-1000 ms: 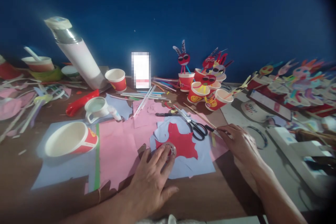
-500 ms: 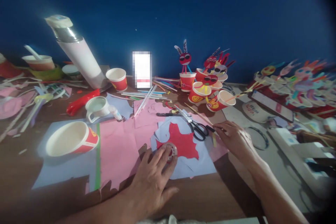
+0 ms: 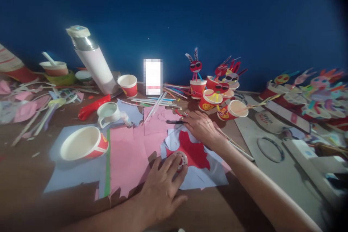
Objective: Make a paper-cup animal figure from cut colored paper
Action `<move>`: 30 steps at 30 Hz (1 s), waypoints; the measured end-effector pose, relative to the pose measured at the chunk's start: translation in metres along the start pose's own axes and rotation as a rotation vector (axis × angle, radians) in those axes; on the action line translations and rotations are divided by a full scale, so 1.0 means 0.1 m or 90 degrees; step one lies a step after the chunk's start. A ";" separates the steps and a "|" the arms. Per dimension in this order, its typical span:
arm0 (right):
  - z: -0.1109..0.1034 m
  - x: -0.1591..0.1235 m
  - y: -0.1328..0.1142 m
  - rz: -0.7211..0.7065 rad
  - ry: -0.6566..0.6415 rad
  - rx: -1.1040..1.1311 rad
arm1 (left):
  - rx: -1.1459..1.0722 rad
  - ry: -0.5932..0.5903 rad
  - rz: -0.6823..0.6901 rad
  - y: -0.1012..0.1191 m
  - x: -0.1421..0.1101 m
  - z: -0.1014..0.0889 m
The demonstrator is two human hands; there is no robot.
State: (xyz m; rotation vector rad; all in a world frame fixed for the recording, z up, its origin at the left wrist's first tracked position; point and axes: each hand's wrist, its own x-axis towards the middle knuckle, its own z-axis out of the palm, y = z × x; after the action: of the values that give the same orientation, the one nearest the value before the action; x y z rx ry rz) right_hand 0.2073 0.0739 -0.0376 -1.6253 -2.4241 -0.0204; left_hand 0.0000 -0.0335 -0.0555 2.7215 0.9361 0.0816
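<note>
My left hand (image 3: 165, 177) lies with its fingers spread, pressing a small round white ring (image 3: 182, 161) onto a red paper cut-out (image 3: 196, 155). Beneath that is pale blue paper (image 3: 209, 178). Above the cut-out my right hand (image 3: 199, 125) reaches in, its bent fingers closed at the right end of a dark pen (image 3: 174, 121). Its fingertips are partly hidden. The scissors cannot be seen; my right hand and forearm cover that spot. Pink paper (image 3: 130, 163) with a green strip lies left of my left hand.
On the left are a tipped paper cup (image 3: 81, 145), a white mug (image 3: 108, 114), a red object (image 3: 95, 108) and a tall flask (image 3: 94, 63). Paper figures stand in red cups (image 3: 198, 90) at the back. Sticks (image 3: 152, 99), a bracelet (image 3: 270, 149) and a phone (image 3: 288, 116) lie about.
My right hand has moved left and away from me, from beside the scissor handles to the pen, covering the scissors. My left hand stays on the ring. The view has shifted slightly.
</note>
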 end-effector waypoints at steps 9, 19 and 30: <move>0.05 0.11 0.01 0.019 0.032 0.194 | -0.013 0.019 0.008 -0.01 -0.02 0.01; -0.17 -0.01 -0.15 0.137 0.143 0.644 | 0.006 0.033 0.000 0.00 -0.04 0.07; -0.04 -0.48 -0.26 0.193 -0.029 0.740 | -0.018 0.058 -0.004 -0.02 -0.03 0.01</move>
State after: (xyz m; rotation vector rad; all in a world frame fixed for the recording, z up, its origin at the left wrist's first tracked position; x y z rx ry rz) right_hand 0.2019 0.0196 -0.0395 -1.3122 -1.5542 1.2112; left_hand -0.0040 -0.0340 -0.0568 2.7083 0.9596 0.2174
